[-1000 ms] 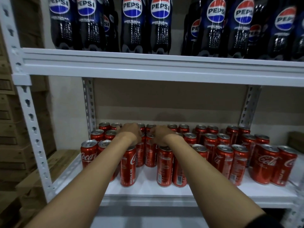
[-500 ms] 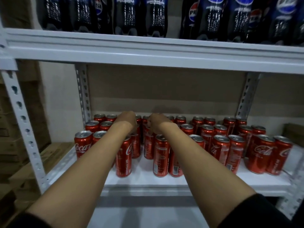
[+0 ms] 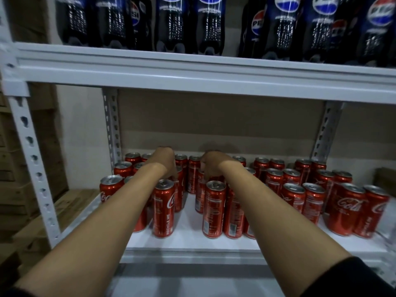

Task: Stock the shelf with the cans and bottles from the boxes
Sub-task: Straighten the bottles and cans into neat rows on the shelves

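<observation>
where both hands (image 3: 165, 161) reach — cans (image 3: 164, 207) upright, tops up.

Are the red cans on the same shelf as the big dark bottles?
No, the red cans stand on the lower shelf, while the dark bottles stand on the shelf above.

stockroom, metal shelving (image 3: 192, 82), stacked cartons (image 3: 12, 168)

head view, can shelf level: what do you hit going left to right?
Front left upright → leftmost front can → left hand → "RECYCLE ME" can → right hand → front can under the right forearm → Coca-Cola script can → blurred rightmost can.
</observation>
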